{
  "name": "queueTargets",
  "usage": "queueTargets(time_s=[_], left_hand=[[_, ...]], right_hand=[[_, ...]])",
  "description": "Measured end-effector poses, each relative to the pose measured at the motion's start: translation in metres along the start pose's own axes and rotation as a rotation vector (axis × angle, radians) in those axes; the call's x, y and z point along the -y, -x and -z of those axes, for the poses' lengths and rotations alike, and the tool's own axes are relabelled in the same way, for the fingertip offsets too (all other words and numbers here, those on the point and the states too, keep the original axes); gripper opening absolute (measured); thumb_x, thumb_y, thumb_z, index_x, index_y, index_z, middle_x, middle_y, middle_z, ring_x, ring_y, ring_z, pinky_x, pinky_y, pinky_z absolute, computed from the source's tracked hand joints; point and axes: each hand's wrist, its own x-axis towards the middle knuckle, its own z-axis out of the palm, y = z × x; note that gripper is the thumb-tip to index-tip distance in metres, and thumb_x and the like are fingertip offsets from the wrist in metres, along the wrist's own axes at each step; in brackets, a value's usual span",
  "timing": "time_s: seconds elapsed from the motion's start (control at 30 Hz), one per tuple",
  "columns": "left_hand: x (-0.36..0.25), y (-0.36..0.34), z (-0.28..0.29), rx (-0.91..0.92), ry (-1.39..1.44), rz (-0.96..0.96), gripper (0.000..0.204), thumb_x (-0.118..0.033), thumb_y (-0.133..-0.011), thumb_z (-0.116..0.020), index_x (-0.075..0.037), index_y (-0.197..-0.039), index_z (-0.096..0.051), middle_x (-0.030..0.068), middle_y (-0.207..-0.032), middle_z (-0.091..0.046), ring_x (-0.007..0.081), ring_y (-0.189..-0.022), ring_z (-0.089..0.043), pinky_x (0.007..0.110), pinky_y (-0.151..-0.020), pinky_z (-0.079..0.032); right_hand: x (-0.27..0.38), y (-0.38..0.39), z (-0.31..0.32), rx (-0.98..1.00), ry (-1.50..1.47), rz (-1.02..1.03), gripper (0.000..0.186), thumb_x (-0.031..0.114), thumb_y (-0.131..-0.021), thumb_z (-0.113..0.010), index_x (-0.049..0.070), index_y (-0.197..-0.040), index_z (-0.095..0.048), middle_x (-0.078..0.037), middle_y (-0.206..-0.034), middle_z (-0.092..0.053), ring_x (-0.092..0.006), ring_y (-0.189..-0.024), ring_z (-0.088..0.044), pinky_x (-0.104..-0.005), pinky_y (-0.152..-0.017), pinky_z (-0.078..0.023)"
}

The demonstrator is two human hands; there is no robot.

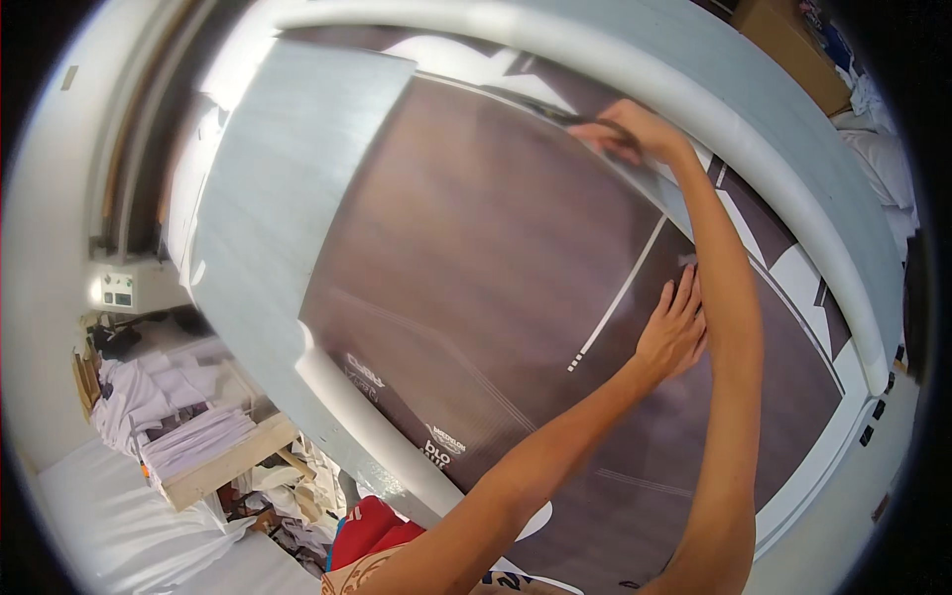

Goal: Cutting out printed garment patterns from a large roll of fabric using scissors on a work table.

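Right grip (630, 131) pinching dark tool | left hand (674, 332) flat on smooth brown sheet (466, 258)

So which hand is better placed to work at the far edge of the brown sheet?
Right. The right hand is at the brown sheet's far edge, gripping a dark tool; the left hand lies flat, nearer.

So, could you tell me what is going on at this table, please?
A person leans over a large dark brown sheet spread on a pale table. The left hand lies flat on the sheet, pressing it down. The right hand reaches to the far edge, gripping a dark tool that is too blurred to identify.
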Motion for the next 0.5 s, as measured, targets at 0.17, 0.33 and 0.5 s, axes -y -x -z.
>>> queueTargets(time_s=[0.17,0.33,0.5], left_hand=[[0.011,0.007,-0.010,0.032,0.132,-0.021,0.067,-0.034,-0.092,-0.054,-0.001,-0.149,-0.042,0.0239,-0.154,-0.039,0.0446,-0.147,-0.027,0.058,-0.120,-0.021],[0.013,0.010,-0.012,0.050,-0.042,-0.054,0.066,-0.034,-0.093,-0.053,-0.001,-0.149,-0.042,0.0229,-0.155,-0.039,0.0427,-0.148,-0.027,0.058,-0.120,-0.020],[-0.004,0.007,-0.014,0.049,-0.174,-0.114,0.064,-0.034,-0.095,-0.050,-0.001,-0.149,-0.042,0.0217,-0.155,-0.040,0.0403,-0.148,-0.027,0.058,-0.120,-0.020]], right_hand=[[0.034,-0.036,-0.013,0.025,-0.146,0.016,0.049,0.050,-0.076,-0.085,0.008,-0.063,-0.063,0.007,-0.050,-0.044,-0.0047,-0.040,-0.040,-0.0240,-0.039,-0.031],[0.072,-0.080,-0.031,-0.012,-0.081,0.029,0.040,0.034,-0.095,-0.065,0.004,-0.069,-0.066,0.002,-0.044,-0.045,-0.0093,-0.036,-0.039,-0.0273,-0.039,-0.028],[0.090,-0.101,-0.035,-0.039,-0.145,-0.008,0.033,0.017,-0.094,-0.059,0.003,-0.064,-0.063,-0.001,-0.050,-0.053,-0.0100,-0.039,-0.044,-0.0288,-0.040,-0.033]])
